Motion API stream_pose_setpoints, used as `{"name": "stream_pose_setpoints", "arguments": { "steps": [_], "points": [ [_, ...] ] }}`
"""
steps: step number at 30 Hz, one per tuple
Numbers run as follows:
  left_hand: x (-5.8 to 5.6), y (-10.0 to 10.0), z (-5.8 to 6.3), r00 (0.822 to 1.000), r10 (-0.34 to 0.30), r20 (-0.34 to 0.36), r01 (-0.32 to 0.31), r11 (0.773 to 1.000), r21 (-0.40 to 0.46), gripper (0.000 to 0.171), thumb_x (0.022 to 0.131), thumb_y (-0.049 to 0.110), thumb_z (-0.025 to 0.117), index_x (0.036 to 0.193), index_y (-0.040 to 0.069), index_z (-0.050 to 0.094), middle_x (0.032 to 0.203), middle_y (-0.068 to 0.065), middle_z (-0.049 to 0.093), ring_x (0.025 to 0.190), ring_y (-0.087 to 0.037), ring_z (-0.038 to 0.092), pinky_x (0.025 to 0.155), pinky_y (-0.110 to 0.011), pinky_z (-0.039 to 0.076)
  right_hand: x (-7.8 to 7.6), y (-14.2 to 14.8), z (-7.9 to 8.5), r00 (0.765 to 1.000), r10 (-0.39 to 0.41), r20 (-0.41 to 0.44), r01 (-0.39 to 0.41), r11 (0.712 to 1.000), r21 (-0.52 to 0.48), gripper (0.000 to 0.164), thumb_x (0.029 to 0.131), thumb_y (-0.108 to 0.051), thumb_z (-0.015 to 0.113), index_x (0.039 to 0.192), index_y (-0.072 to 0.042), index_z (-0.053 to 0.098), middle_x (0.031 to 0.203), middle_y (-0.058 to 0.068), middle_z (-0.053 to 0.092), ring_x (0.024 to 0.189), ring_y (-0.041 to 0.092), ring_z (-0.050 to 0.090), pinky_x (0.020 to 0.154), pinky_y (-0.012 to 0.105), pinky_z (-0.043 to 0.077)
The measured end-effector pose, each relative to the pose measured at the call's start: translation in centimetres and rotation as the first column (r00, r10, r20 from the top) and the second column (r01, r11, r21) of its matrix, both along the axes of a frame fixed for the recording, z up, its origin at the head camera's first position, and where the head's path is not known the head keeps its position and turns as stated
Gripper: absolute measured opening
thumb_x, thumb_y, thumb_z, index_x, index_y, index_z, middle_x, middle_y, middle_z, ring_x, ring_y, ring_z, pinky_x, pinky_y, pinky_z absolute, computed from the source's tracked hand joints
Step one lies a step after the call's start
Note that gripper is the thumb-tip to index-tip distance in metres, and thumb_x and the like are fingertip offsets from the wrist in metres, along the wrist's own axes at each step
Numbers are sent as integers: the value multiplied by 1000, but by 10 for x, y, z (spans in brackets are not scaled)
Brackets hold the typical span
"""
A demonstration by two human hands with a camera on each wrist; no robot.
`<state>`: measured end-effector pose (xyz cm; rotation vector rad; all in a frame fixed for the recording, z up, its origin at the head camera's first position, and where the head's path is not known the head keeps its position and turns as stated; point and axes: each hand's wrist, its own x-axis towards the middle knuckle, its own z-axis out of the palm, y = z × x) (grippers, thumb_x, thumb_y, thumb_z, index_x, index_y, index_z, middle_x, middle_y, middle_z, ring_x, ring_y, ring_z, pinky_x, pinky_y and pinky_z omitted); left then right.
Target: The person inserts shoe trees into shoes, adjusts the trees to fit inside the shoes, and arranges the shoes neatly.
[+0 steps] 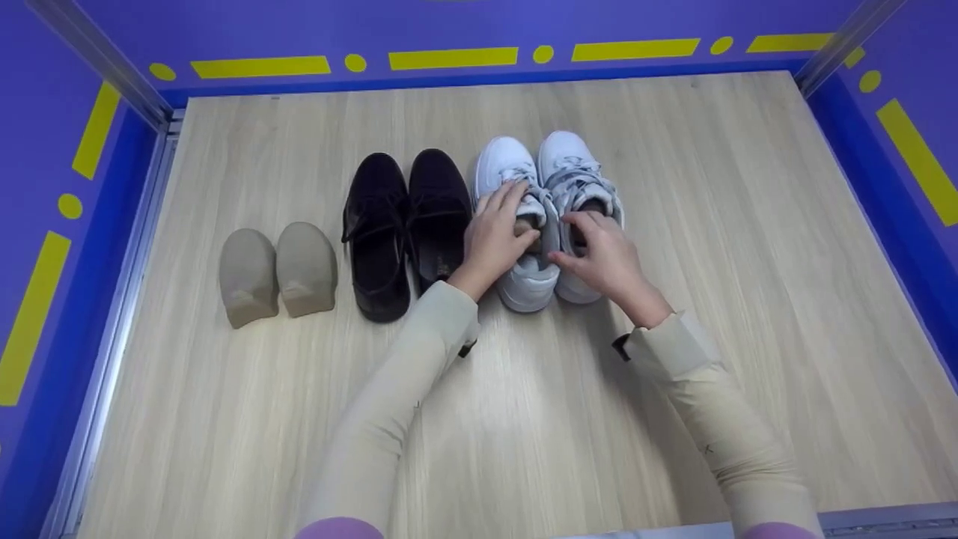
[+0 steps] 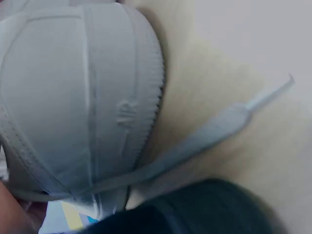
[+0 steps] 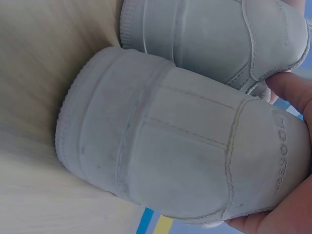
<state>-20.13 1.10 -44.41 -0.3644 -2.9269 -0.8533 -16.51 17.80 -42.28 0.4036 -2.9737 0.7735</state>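
A pair of white sneakers stands side by side, the left sneaker [image 1: 503, 161] beside the black shoes and the right sneaker [image 1: 566, 153] next to it. My left hand [image 1: 494, 232] lies over the left sneaker's side, fingers stretched toward its laces and thumb over the opening. A loose shoelace [image 2: 195, 144] hangs past that heel in the left wrist view. My right hand [image 1: 610, 258] holds the right sneaker by its collar; in the right wrist view, thumb and fingers lie on either side of its heel [image 3: 195, 146].
A pair of black lace-up shoes [image 1: 378, 183] stands left of the sneakers. Farther left are two beige closed-toe slip-on shoes [image 1: 249, 269]. Everything stands on a pale wood-grain board [image 1: 224, 419] edged by blue walls [image 1: 479, 22] with yellow marks.
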Motion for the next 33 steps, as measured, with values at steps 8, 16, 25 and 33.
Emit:
{"name": "stream_pose_setpoints", "arguments": {
  "steps": [8,16,25,33],
  "points": [
    [2,8,4,998,56,15,-56,998,8,68,74,25,68,134,22,36,136,1,40,122,-20,37,100,-33,33,0,-1,1,1000,5,3,-5,1000,0,49,73,-30,69,114,-6,54,113,16,55,103,33,50,83,47,40],
    [6,13,2,997,73,4,-73,997,12,69,75,23,67,135,23,34,137,-3,38,124,-21,36,100,-32,33,0,0,1,1000,-2,26,3,1000,-15,49,74,-28,69,115,-6,53,115,15,54,105,32,49,85,46,39],
    [4,8,0,999,46,-6,-46,999,14,65,75,27,67,133,21,38,137,-3,38,124,-22,36,102,-33,31,0,-1,0,1000,-2,26,2,1000,-8,50,74,-31,68,115,-7,53,117,15,53,107,32,48,85,47,40],
    [6,-1,7,1000,8,-8,-8,1000,3,64,77,30,66,133,20,37,139,-4,37,125,-21,35,100,-35,33,0,0,0,1000,11,-9,-11,1000,-22,48,74,-30,69,113,-6,54,115,15,54,105,31,50,86,45,40]
  ]
}}
